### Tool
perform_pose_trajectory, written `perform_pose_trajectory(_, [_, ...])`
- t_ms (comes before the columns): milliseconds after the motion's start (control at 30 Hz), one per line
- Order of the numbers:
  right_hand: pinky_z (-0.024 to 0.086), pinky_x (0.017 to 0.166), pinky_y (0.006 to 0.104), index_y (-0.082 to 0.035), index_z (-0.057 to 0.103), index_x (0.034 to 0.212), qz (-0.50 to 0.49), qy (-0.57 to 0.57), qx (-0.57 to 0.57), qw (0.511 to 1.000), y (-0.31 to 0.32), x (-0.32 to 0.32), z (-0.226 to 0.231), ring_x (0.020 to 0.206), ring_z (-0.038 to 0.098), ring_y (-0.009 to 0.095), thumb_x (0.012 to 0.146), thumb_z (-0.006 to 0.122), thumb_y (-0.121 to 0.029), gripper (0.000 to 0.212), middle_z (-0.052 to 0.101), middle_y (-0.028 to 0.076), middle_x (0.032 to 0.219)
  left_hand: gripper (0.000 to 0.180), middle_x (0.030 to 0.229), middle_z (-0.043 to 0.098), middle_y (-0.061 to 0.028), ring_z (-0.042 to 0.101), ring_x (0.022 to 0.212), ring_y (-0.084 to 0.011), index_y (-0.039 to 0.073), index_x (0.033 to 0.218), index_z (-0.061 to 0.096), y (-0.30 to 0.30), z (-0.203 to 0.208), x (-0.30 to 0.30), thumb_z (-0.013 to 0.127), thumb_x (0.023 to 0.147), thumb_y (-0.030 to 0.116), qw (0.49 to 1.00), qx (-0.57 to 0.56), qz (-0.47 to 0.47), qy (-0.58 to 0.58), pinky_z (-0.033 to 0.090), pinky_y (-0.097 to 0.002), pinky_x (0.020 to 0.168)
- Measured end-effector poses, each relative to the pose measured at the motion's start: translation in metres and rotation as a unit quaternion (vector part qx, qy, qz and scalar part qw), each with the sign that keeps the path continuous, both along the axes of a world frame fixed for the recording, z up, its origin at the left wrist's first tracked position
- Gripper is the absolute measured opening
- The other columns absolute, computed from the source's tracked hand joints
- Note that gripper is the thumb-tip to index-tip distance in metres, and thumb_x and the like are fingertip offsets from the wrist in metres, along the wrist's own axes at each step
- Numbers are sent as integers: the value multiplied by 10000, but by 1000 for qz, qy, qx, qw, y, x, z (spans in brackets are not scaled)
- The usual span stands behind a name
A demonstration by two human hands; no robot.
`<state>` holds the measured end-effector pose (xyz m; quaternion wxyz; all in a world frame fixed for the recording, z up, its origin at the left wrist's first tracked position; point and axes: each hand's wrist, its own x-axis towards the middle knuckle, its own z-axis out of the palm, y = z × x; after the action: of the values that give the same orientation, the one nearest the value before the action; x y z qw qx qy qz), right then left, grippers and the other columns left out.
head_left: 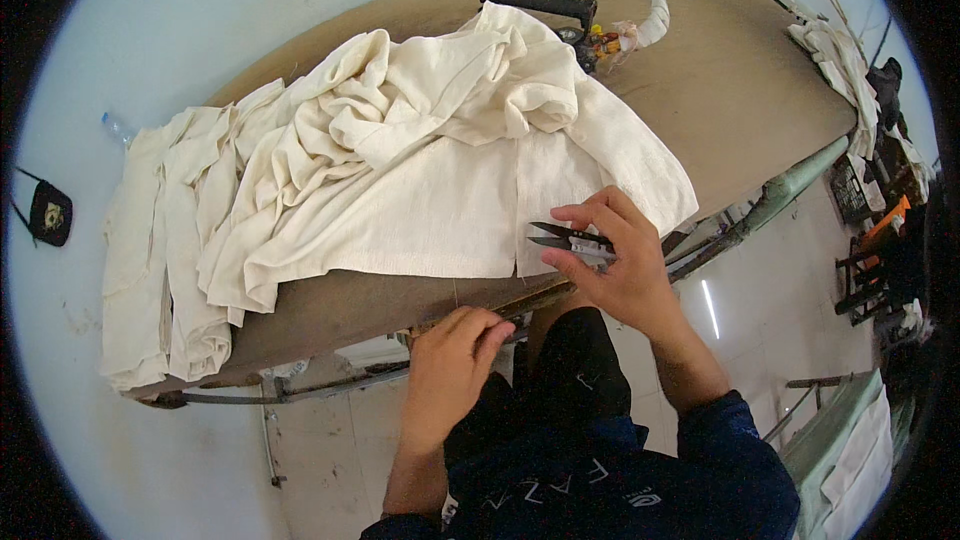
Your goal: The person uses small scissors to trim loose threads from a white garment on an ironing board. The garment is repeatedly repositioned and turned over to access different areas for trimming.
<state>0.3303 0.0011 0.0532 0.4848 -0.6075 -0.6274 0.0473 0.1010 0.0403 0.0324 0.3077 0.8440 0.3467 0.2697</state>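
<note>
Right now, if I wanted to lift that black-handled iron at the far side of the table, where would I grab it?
Probably by its black handle, coming down from above. The bar lies level and clear on top of the iron, while cream cloth crowds its near side and a wrapped hose leaves its right end, so fingers best close around the bar's middle.

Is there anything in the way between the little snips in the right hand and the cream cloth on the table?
Nothing visible blocks them. The right hand holds the snips with the blades pointing left, right over the near edge of the cream cloth. The left hand sits lower, at the table edge, off to the side.
</note>
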Motion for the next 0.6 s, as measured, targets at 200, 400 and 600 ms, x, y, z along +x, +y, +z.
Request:
perform_pose_trajectory(200, [519,717,298,-17,724,1090,16,25,11,1000,-10,-12,-17,826,639,198,747,897,-106,395,611,93,939,210,875,697,-162,684,774,-350,6,954,669,-9,-34,3,675,974,215,987,-108,-112,49,520,-436,698])
perform_pose_trajectory(400, [528,719,287,-37,724,1086,70,51,-7,996,-21,-26,-37,826,650,186,747,890,-89,381,617,87,943,239,921,708,-181,686,823,-372,7,1014,639,-28,-87,0,654,990,244,973,-166,-141,71,515,-465,744])
perform_pose_trajectory(600, [543,702,290,-41,726,1068,75,57,-50,994,-22,-34,-38,773,676,187,755,859,-54,340,659,86,881,234,921,709,-191,681,883,-406,18,1008,650,-22,-226,-9,649,978,250,933,-176,-146,276,523,-498,790])
